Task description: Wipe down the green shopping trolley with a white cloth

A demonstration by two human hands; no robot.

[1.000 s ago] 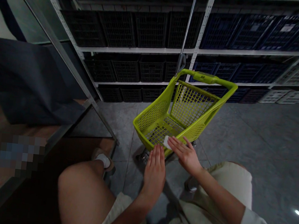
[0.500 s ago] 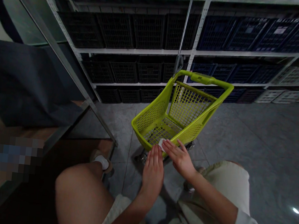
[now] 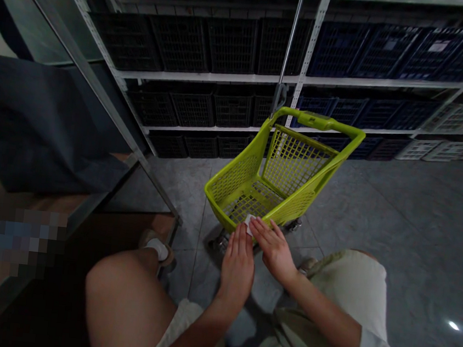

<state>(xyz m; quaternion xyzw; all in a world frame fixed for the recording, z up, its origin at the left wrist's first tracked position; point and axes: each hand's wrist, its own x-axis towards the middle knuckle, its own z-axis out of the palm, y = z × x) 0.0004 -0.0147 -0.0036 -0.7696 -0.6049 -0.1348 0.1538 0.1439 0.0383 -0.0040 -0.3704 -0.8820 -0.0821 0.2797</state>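
Note:
A small yellow-green shopping cart (image 3: 230, 181) with mesh sides stands on the floor before me, its near corner at my fingertips. My right hand (image 3: 276, 251) presses a small white piece, like folded tissue or cloth (image 3: 248, 224), at the cart's near rim; its fingers are stretched over the piece and most of it is covered. Beside it, my left hand (image 3: 238, 265) lies with fingers straight and side by side, tips at the same corner and close to the white piece. Its thumb is hidden. The cart's basket holds nothing that I can see.
White metal shelves (image 3: 208, 75) with black crates (image 3: 179, 44) and blue crates (image 3: 387, 49) run behind the cart. A metal pole (image 3: 292, 36) rises from the cart's back. On the left is a metal-framed stand (image 3: 155, 187) with dark cloth (image 3: 50, 127). My knees flank the cart's near end.
My right hand has shifted slightly down and left along the cart's rim, with the white piece under its fingers. My left hand stays nearly in place.

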